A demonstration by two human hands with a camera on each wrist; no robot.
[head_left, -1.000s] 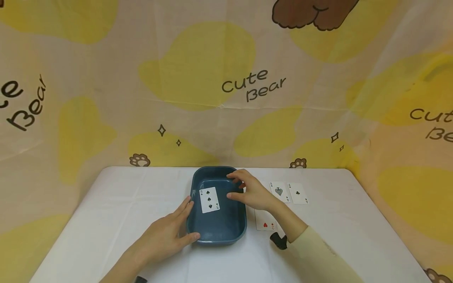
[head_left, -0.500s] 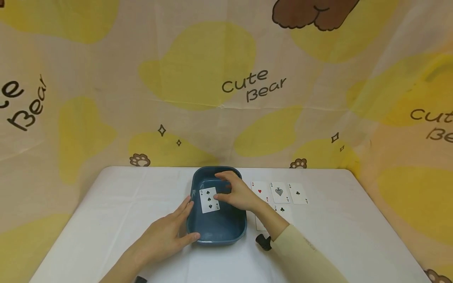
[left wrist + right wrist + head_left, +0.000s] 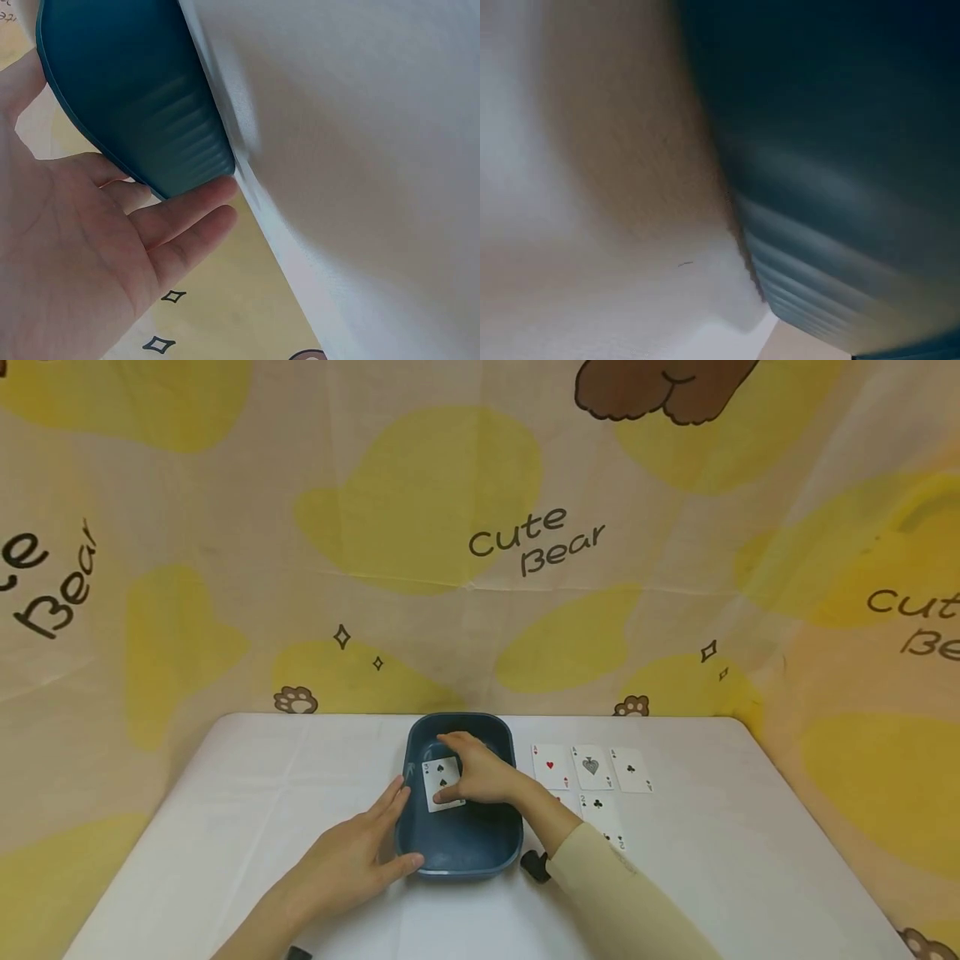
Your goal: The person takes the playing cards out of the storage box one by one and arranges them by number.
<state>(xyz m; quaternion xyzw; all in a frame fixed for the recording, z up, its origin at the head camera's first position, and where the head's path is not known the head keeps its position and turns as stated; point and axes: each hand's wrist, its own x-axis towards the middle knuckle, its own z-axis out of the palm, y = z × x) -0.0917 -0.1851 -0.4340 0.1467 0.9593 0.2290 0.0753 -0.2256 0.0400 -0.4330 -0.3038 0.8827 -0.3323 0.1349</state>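
A deep blue tray (image 3: 457, 852) stands near the middle of the white table. Inside it lies a three of spades playing card (image 3: 431, 783), face up and partly covered by the right hand. My right hand (image 3: 480, 774) reaches over the tray's right rim, its thumb above the card and its fingers spread apart from the thumb. My left hand (image 3: 348, 856) rests against the tray's left side, fingers extended along the rim. In the left wrist view, the left hand's fingertips touch the ridged outer wall (image 3: 165, 127). The right wrist view shows the tray wall (image 3: 817, 187) but no hand.
Right of the tray, face-up cards lie in rows: an ace of hearts (image 3: 551, 767), an ace of spades (image 3: 592, 767) and an ace of clubs (image 3: 632, 770). Nearer are a two of clubs (image 3: 600, 817) and a card mostly behind the right arm. A patterned cloth (image 3: 420, 510) hangs behind.
My right hand has moved left and slightly down into the tray, from the right rim to over the three of spades. The left hand and the tray stay put.
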